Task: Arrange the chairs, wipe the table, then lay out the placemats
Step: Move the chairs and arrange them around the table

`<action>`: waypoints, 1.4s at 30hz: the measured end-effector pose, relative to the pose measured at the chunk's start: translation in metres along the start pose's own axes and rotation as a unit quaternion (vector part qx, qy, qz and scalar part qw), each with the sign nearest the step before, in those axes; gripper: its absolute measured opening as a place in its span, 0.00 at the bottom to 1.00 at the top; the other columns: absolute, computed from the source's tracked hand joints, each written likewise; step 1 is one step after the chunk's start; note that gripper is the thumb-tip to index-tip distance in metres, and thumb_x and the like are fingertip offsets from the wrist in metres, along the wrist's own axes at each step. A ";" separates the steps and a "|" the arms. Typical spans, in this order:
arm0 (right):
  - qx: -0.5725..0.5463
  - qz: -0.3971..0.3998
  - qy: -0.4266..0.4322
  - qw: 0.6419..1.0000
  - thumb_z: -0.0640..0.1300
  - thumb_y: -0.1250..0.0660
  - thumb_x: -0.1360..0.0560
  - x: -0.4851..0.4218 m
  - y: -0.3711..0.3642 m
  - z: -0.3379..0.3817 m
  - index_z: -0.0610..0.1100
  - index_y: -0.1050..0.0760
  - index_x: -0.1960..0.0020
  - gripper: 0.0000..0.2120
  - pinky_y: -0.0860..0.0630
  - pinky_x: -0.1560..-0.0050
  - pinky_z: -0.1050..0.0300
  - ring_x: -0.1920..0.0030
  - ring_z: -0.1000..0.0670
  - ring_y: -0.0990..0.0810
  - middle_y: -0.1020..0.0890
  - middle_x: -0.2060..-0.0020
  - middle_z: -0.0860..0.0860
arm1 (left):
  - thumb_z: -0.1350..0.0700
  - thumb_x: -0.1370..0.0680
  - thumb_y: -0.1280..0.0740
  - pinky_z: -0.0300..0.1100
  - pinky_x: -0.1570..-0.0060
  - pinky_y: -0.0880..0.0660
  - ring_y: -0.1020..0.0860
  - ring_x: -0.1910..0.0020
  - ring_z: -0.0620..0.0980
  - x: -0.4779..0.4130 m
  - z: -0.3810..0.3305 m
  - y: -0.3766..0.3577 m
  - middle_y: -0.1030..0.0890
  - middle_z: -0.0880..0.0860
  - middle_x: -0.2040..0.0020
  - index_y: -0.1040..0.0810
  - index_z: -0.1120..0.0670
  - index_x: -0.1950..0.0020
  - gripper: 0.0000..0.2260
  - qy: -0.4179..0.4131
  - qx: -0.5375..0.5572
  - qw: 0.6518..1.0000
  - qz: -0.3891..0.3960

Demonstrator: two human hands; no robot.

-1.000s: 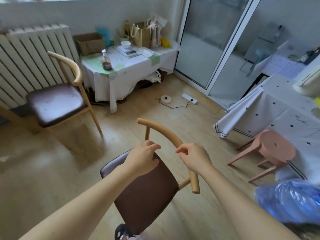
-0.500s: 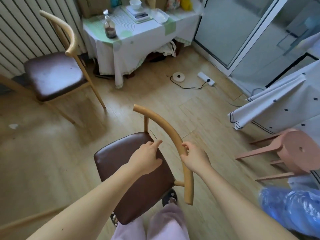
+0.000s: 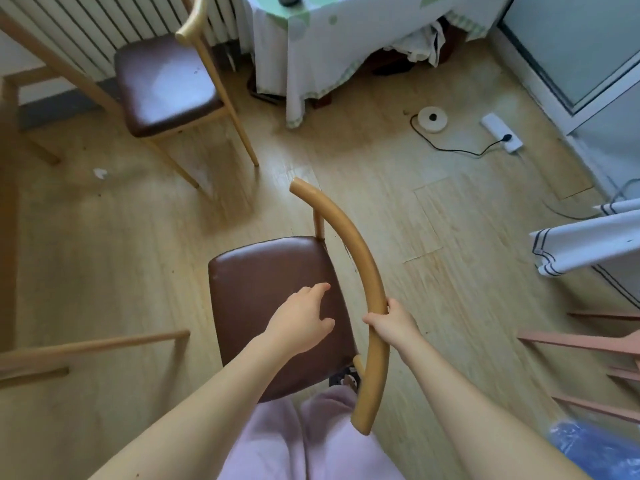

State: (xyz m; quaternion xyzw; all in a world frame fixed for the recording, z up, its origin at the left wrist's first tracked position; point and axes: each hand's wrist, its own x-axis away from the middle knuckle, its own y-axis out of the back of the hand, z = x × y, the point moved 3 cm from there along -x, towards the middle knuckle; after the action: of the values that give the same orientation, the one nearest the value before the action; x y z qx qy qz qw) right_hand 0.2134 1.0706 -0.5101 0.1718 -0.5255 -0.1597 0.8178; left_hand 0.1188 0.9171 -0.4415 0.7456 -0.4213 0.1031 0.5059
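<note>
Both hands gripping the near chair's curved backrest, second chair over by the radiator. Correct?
Not quite. In the head view only the right hand grips the curved backrest; the left hand is open over the brown seat, off the rail. The second chair does stand by the radiator.

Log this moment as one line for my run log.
phase: arranging chairs | right hand: grips backrest of near chair | left hand: open above seat | far chair: stands by radiator
</note>
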 end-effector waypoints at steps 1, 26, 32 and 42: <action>-0.024 0.001 -0.012 1.000 0.52 0.31 0.27 -0.002 -0.003 -0.002 0.49 0.35 0.29 0.29 0.25 0.53 0.52 0.52 0.49 0.26 0.27 0.50 0.53 | 0.50 0.25 0.35 0.44 0.39 0.30 0.29 0.34 0.52 0.000 0.002 -0.001 0.29 0.51 0.32 0.41 0.47 0.25 0.29 0.009 0.003 1.000 0.000; 0.060 -0.058 0.014 0.996 0.56 0.28 0.36 0.047 -0.074 0.146 0.47 0.27 0.44 0.24 0.21 0.50 0.48 0.51 0.43 0.21 0.20 0.52 0.48 | 0.49 0.24 0.36 0.43 0.41 0.28 0.27 0.38 0.50 0.046 0.099 0.074 0.27 0.49 0.34 0.31 0.47 0.31 0.21 0.093 0.102 0.985 -0.108; 0.102 -0.082 0.072 0.989 0.56 0.28 0.36 0.079 -0.114 0.205 0.48 0.26 0.52 0.18 0.32 0.67 0.58 0.64 0.49 0.25 0.22 0.63 0.51 | 0.49 0.24 0.36 0.44 0.40 0.28 0.26 0.39 0.50 0.068 0.143 0.105 0.27 0.49 0.35 0.30 0.47 0.32 0.20 0.109 0.122 0.977 -0.139; 0.104 -0.095 0.106 0.984 0.56 0.27 0.37 0.121 -0.195 0.288 0.46 0.23 0.57 0.17 0.28 0.65 0.57 0.63 0.47 0.23 0.22 0.65 0.50 | 0.49 0.24 0.36 0.43 0.42 0.28 0.26 0.39 0.49 0.095 0.228 0.174 0.26 0.49 0.35 0.29 0.48 0.33 0.19 0.111 0.137 0.965 -0.193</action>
State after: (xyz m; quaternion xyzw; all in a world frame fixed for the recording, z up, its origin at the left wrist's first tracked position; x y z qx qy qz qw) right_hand -0.0178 0.8112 -0.3883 0.3209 -0.4310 -0.1623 0.8276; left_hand -0.0117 0.6520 -0.3764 0.8591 -0.1928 0.1423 0.4523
